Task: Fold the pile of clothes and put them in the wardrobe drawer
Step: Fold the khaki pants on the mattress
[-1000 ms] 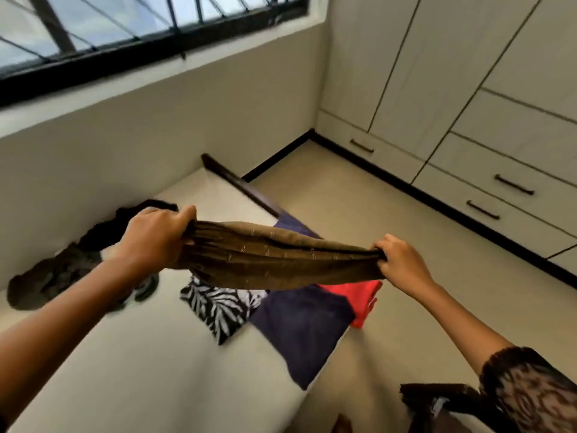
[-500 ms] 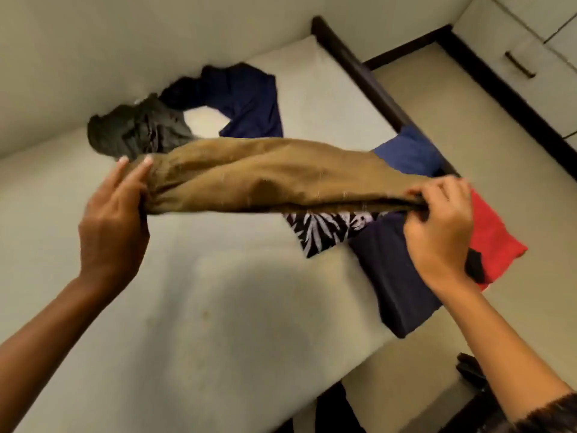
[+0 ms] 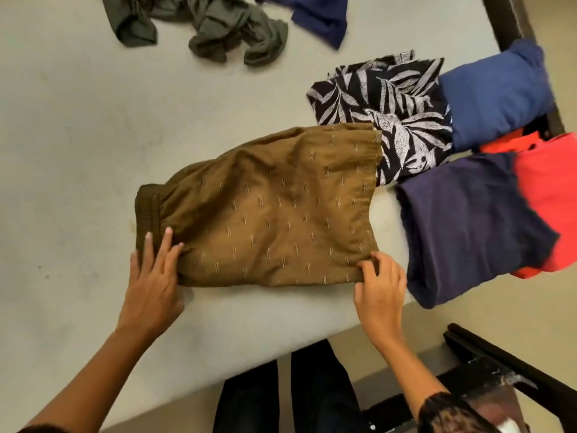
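Observation:
Brown patterned shorts [image 3: 268, 210] lie spread flat on the pale mattress [image 3: 78, 151], waistband to the left. My left hand [image 3: 153, 276] rests flat on the near waistband corner, fingers straight. My right hand [image 3: 379, 282] pinches the near hem corner on the right, with bent fingers on top and the thumb at the edge. Beside the shorts on the right lie a black-and-white leaf-print garment [image 3: 384, 110], a blue folded piece [image 3: 493, 98], a navy folded piece [image 3: 468, 220] and a red one [image 3: 549, 195].
A crumpled olive garment [image 3: 203, 26] and a navy garment [image 3: 318, 17] lie at the far side of the mattress. The dark wooden bed frame [image 3: 512, 20] runs along the right. A dark piece of furniture [image 3: 487, 370] stands on the floor by my legs [image 3: 281, 395].
The shorts, held stretched in the air between both hands, have come down flat onto the mattress. My left hand has let go of its grip and now lies flat. My view tilted downward.

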`<action>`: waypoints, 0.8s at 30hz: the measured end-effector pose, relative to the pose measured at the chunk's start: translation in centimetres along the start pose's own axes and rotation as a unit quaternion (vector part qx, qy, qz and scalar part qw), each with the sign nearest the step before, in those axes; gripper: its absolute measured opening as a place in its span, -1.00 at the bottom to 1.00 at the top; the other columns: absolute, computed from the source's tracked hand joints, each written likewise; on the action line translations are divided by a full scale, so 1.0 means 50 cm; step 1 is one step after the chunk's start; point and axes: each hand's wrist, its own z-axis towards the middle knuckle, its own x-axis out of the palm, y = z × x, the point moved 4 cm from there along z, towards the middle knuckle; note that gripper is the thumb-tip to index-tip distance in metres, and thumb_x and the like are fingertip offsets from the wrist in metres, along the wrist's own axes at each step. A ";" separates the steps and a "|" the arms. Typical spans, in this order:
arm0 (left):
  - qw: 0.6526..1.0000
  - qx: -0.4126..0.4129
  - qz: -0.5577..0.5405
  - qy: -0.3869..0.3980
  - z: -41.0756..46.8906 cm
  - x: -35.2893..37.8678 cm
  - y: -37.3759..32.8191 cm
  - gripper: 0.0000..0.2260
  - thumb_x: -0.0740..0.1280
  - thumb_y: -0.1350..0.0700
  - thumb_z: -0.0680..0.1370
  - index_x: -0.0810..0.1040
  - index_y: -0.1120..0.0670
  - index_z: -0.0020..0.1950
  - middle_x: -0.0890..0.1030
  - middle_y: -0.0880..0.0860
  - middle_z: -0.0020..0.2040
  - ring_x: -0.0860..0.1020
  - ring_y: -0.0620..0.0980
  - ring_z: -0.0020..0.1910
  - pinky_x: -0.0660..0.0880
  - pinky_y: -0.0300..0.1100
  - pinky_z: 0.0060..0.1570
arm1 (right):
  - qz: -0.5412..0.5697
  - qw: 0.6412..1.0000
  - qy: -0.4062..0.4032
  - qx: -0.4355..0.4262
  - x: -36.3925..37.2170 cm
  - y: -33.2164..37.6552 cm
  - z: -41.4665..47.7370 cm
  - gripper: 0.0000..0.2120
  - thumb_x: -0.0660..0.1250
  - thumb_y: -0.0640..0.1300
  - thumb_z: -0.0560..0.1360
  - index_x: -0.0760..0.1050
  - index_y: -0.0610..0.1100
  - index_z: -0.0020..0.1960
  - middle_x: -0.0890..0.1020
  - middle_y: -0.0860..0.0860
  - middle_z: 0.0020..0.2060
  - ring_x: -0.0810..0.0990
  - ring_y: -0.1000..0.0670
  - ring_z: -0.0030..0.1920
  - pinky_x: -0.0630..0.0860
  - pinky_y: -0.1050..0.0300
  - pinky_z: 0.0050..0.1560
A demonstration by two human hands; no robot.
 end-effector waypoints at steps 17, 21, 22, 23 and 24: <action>0.992 0.096 -0.053 0.069 0.104 0.070 -0.219 -0.28 -0.14 -0.40 0.48 0.25 0.02 0.47 0.22 0.09 0.49 0.02 0.21 0.48 -0.16 0.14 0.40 | 0.292 0.952 0.090 -0.035 -0.119 0.063 0.239 -0.94 0.28 -0.18 0.44 0.49 -0.14 -0.10 0.49 0.03 -0.39 0.43 0.06 -0.34 0.40 0.06 -0.18; 0.985 0.038 -0.163 -0.030 0.101 0.039 -0.202 -0.38 -0.01 -0.30 0.52 0.62 0.11 0.14 0.44 0.10 0.35 0.17 0.17 0.46 -0.01 0.09 0.41 | 0.211 0.969 0.087 -0.097 -0.062 0.124 0.344 -0.80 0.27 -0.12 0.54 0.46 -0.17 0.13 0.60 -0.09 0.00 0.54 -0.11 0.01 0.40 0.07 -0.04; 0.985 0.012 -0.166 -0.052 0.097 0.033 -0.196 -0.43 0.05 -0.26 0.51 0.67 0.14 0.01 0.52 0.13 0.28 0.26 0.19 0.42 0.06 0.09 0.38 | 0.175 0.974 0.086 -0.113 -0.044 0.139 0.355 -0.78 0.24 -0.11 0.55 0.43 -0.18 0.15 0.57 -0.09 0.05 0.52 -0.11 0.06 0.40 0.05 0.00; 0.983 -0.016 -0.169 -0.068 0.095 0.031 -0.193 -0.46 0.09 -0.22 0.50 0.68 0.16 -0.09 0.56 0.14 0.22 0.32 0.20 0.38 0.12 0.09 0.36 | 0.120 0.980 0.082 -0.132 -0.027 0.151 0.361 -0.76 0.22 -0.09 0.56 0.41 -0.18 0.17 0.53 -0.10 0.09 0.49 -0.11 0.10 0.38 0.02 0.03; 0.980 -0.043 -0.178 -0.078 0.091 0.029 -0.192 -0.48 0.11 -0.20 0.50 0.67 0.18 -0.12 0.58 0.14 0.19 0.35 0.21 0.36 0.18 0.11 0.34 | 0.064 0.985 0.077 -0.144 -0.014 0.156 0.362 -0.74 0.20 -0.07 0.57 0.39 -0.17 0.20 0.50 -0.10 0.13 0.46 -0.12 0.13 0.35 0.02 0.04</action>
